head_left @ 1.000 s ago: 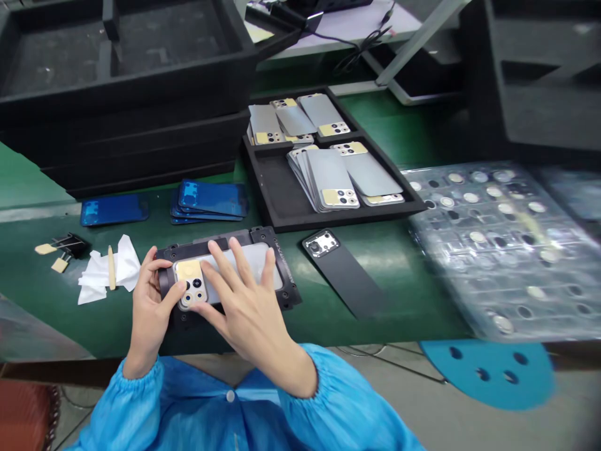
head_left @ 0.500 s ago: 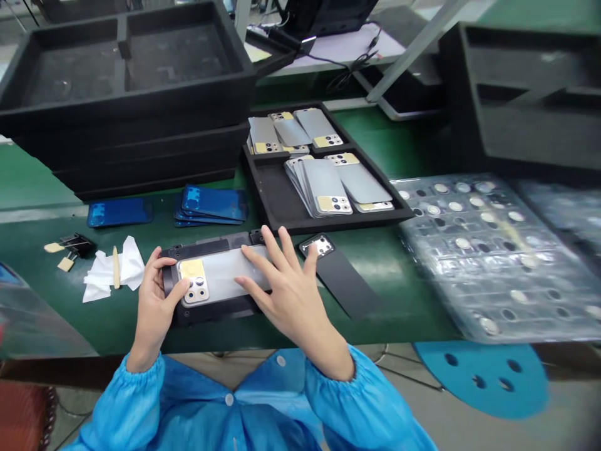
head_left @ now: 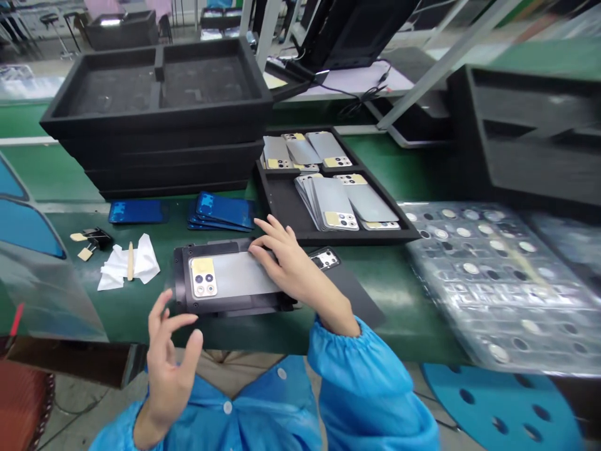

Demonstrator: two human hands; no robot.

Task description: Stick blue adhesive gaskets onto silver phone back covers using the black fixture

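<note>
A silver phone back cover [head_left: 235, 275] with a yellow patch and camera rings lies flat in a black fixture [head_left: 182, 291] on the green bench. My right hand [head_left: 286, 260] rests over the cover's right part, its fingertips at the upper edge and its fingers apart. Just off the fixture's lower left corner, my left hand [head_left: 169, 363] hovers with fingers spread and nothing in it. A dark grey cover [head_left: 352, 288] with a camera cutout lies right of the fixture, partly hidden by my right forearm.
Behind stands a black tray [head_left: 282, 194] with several silver covers; blue film-covered panels [head_left: 223, 210] lie left of it. Stacked black trays [head_left: 164, 138] rise at the back left. A white cloth [head_left: 145, 260], a wooden stick [head_left: 130, 262], a binder clip [head_left: 97, 238] and clear plastic trays [head_left: 498, 282] flank the fixture.
My left hand has let go of the fixture's left end and moved down toward me. My right hand stays at the cover's right part, its fingers drawn closer together. The view has tilted up.
</note>
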